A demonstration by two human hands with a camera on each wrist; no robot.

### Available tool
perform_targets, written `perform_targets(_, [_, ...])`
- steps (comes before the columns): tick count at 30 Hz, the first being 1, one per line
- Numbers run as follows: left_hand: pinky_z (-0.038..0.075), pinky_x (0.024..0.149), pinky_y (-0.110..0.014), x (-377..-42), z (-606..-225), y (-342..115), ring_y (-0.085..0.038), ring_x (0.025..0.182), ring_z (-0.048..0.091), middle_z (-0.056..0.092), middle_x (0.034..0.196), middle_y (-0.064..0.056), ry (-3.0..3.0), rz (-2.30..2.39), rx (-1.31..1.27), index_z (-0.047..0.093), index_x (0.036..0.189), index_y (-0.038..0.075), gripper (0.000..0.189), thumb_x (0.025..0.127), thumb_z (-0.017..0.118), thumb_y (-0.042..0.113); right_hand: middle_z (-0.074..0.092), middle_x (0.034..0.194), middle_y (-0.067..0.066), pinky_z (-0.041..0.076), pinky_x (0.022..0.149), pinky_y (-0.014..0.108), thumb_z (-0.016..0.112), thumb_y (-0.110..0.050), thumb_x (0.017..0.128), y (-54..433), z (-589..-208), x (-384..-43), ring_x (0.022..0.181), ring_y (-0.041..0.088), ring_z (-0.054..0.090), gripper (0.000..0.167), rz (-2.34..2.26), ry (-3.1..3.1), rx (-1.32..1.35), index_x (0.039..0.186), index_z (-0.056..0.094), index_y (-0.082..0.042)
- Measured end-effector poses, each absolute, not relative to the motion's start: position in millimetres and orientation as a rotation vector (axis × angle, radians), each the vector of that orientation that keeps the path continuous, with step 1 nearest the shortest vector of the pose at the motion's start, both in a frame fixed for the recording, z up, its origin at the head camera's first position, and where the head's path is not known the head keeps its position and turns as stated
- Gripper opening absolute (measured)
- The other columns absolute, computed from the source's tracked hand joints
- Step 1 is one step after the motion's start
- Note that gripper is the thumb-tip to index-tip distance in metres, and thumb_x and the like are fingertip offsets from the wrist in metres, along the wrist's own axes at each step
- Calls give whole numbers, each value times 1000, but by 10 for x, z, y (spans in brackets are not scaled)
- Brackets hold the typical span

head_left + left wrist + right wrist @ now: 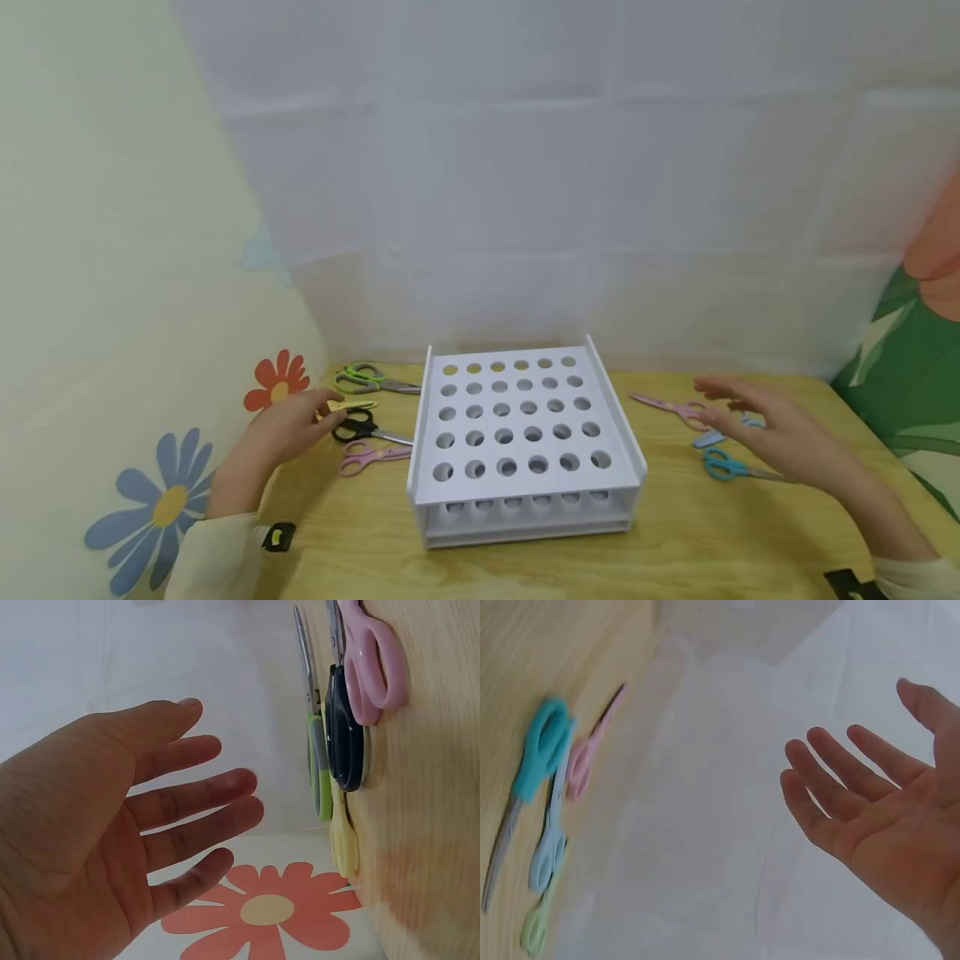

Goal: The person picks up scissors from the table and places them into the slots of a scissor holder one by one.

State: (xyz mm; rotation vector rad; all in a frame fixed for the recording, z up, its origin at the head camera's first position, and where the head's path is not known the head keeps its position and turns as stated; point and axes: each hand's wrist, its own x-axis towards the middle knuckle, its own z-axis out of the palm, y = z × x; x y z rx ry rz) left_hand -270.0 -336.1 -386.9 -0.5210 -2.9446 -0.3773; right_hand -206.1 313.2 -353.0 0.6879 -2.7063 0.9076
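Observation:
My left hand [288, 425] hovers at the left, its fingers apart and holding nothing. Around it lie yellow scissors [343, 840], black-handled scissors [346, 727], pink scissors [373, 664] and green-and-grey scissors [319, 765]. In the head view the hand partly covers the yellow pair. Over the right side hangs my right hand [780, 433], with fingers spread and nothing in them. Below it are teal-handled scissors [541, 750], light blue scissors [549, 851], pink scissors [581, 761] and light green scissors [536, 926]; the green pair is hidden in the head view.
A white rack [517, 483] with rows of round holes stands mid-table between the two groups of scissors. The blades of several left-hand scissors reach to its side. White cloth [495, 183] hangs behind the wooden table [675, 542], with flowered cloth [150, 333] at the left.

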Motion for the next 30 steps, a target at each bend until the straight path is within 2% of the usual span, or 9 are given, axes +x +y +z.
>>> perform_targets(3, [52, 63, -37, -2742, -3920, -3335, -14, 75, 62, 66, 88, 1, -2968, -416, -568, 67, 124, 2, 34, 98, 69, 24, 65, 130, 1, 53, 84, 54, 61, -22, 104, 2954, -3577, -2024, 110, 30, 63, 40, 956, -2665, 696, 144, 57, -15])
perform_targets(5, [52, 64, -37, -2761, -3960, -3334, -13, 75, 61, 66, 88, 2, -2975, -413, -576, 68, 122, 2, 32, 98, 70, 23, 67, 126, -2, 54, 83, 47, 61, -22, 104, 2829, -3614, -2019, 108, 26, 64, 38, 1005, -2643, 697, 142, 58, -17])
perform_targets(9, [53, 65, -39, -2787, -4034, -3353, -15, 76, 61, 66, 88, 1, -3004, -386, -538, 68, 121, 3, 30, 97, 70, 21, 64, 132, -2, 56, 84, 37, 62, -21, 104, 2597, -3691, -2071, 110, 22, 64, 39, 1145, -2607, 766, 143, 57, -22])
perform_targets(13, [53, 68, -41, -2806, -4080, -3368, -16, 77, 62, 66, 88, 1, -3036, -395, -506, 70, 118, 6, 26, 97, 71, 22, 52, 147, 8, 55, 88, 35, 60, -22, 105, 2464, -3777, -2104, 119, 31, 60, 45, 1366, -2631, 830, 149, 51, -19])
perform_targets(17, [53, 69, -42, -2821, -4103, -3368, -18, 79, 61, 66, 88, 0, -3076, -441, -499, 70, 114, 9, 21, 97, 70, 23, 40, 154, 18, 54, 91, 31, 59, -16, 105, 2426, -3852, -2093, 124, 38, 57, 46, 1552, -2605, 870, 150, 48, -10])
perform_targets(25, [51, 70, -39, -2817, -4206, -3360, -18, 79, 57, 64, 90, 0, -3149, -517, -424, 69, 115, 9, 26, 95, 73, 24, 36, 156, 23, 54, 90, 29, 59, -13, 105, 2408, -3888, -2070, 119, 26, 62, 43, 1581, -2560, 876, 147, 51, -7])
perform_targets(30, [48, 66, -37, -2797, -4269, -3368, -18, 75, 54, 61, 84, 1, -3133, -502, -433, 67, 108, 8, 27, 91, 78, 26, 37, 155, 24, 54, 89, 29, 59, -12, 105, 2377, -3897, -2082, 118, 31, 62, 44, 1569, -2557, 880, 147, 51, -6])
